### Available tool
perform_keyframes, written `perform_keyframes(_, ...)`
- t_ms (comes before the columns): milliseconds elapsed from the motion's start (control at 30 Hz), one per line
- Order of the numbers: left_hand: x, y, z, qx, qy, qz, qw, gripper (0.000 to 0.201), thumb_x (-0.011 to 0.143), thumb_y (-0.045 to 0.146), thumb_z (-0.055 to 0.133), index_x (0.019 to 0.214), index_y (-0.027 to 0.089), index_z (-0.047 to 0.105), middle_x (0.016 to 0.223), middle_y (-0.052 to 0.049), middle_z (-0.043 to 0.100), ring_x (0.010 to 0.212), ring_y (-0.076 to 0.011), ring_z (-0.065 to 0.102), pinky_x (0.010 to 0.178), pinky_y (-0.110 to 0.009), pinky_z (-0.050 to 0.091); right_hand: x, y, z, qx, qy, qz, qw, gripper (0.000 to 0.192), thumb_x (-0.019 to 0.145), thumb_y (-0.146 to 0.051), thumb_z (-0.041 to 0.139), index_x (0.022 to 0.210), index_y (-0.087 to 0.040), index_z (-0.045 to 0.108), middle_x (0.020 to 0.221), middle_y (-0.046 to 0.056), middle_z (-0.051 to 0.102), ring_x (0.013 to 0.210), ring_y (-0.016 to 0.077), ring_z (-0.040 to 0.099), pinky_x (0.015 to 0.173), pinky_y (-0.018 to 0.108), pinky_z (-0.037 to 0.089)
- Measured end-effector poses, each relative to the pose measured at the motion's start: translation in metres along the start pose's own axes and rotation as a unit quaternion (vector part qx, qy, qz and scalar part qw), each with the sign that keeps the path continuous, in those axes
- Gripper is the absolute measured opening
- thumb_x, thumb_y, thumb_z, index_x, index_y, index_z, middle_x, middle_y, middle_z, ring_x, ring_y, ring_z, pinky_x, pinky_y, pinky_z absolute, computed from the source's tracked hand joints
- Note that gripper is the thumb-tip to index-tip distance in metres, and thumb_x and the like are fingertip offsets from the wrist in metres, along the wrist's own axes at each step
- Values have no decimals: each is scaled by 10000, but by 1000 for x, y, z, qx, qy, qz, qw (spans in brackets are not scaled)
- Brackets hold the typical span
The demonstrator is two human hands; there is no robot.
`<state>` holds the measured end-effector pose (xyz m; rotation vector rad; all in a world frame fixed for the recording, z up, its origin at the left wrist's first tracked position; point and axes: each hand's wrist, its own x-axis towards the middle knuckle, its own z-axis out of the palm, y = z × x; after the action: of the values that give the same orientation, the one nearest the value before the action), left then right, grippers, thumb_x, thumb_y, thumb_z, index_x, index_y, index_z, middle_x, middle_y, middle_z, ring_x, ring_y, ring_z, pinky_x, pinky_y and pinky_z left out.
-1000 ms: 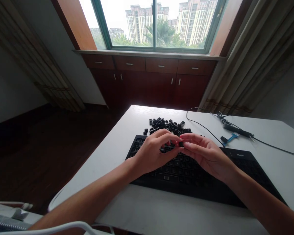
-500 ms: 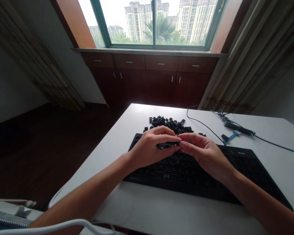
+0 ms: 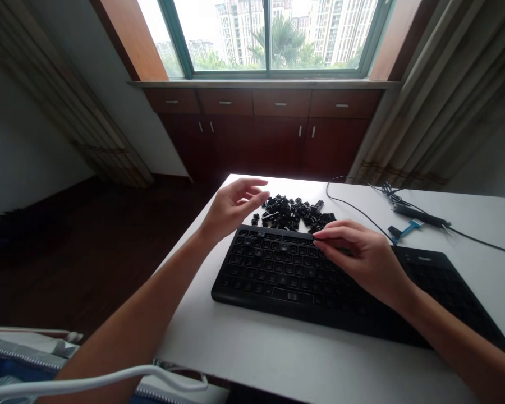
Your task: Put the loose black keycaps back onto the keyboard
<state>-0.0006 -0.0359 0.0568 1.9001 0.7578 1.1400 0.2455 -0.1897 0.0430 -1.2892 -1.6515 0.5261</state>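
A black keyboard (image 3: pixel 273 306) lies across the white table, and behind it is a heap of loose black keycaps (image 3: pixel 288 210). Beside the left end of that heap, my left hand (image 3: pixel 235 209) hovers with thumb and fingers apart, nothing visible between them. Over the keyboard's upper rows, my right hand (image 3: pixel 359 252) is closed in a pinch of thumb and fingertips. Whatever it may grip is too small and dark to name. The right part of the keyboard is partly covered by my right hand and forearm.
Right of the heap lie a blue-handled brush (image 3: pixel 411 227) and a black stick-like tool (image 3: pixel 421 215) with a cable (image 3: pixel 357 210). A white cable (image 3: pixel 122 375) crosses the lower left, in front of the table's edge (image 3: pixel 252 381). A window and cabinets (image 3: pixel 256 146) stand beyond.
My hands were together, fingertips meeting around something small and dark above the keyboard. My left hand has parted and moved left and away toward the heap, opening. My right hand keeps its pinch.
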Motion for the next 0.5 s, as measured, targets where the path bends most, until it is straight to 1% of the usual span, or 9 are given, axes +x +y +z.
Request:
perform_keyframes(100,-1,-8,-1,61,-94,-26,993,411,837,451,753,1167,214,687,951,-48,708,816,-134,665,699,-239,550,-3,4,1,-108,-24,-59,992,133,904,-267,680,1012,-246,754,1052,35,698,861,136,681,732,273,592)
perform_keyframes(167,-2,-13,0,103,-137,-28,985,384,850,458,736,1143,215,688,928,-33,714,803,-134,664,710,-254,540,-4,6,2,-137,-47,-77,986,118,921,-263,658,1004,-246,740,1049,28,701,868,133,680,764,281,584)
perform_keyframes(200,-3,-14,1,123,-149,-24,981,362,861,456,723,1130,216,689,915,-26,715,795,-133,662,708,-257,533,-5,7,2,-146,-60,-82,984,115,929,-266,649,1006,-246,732,1051,24,703,874,132,681,784,287,580)
perform_keyframes(267,-4,-17,1,166,-157,-2,974,323,881,448,702,1106,216,691,900,-16,712,780,-130,653,703,-262,523,-5,9,2,-162,-82,-80,980,124,940,-273,633,1029,-251,717,1060,17,705,895,136,682,818,301,572)
perform_keyframes(367,-5,-20,-3,251,-145,60,955,315,875,465,710,1065,214,699,906,-17,705,768,-136,635,720,-283,520,-5,10,2,-177,-102,-62,977,149,947,-281,619,1071,-262,699,1078,11,701,924,141,678,839,314,564)
perform_keyframes(500,-3,-22,-11,355,-122,163,913,353,843,517,728,1039,224,706,971,-30,705,918,-186,632,832,-335,525,-6,10,2,-185,-110,-50,975,153,951,-297,605,1072,-270,696,1089,12,693,935,150,671,842,327,559)
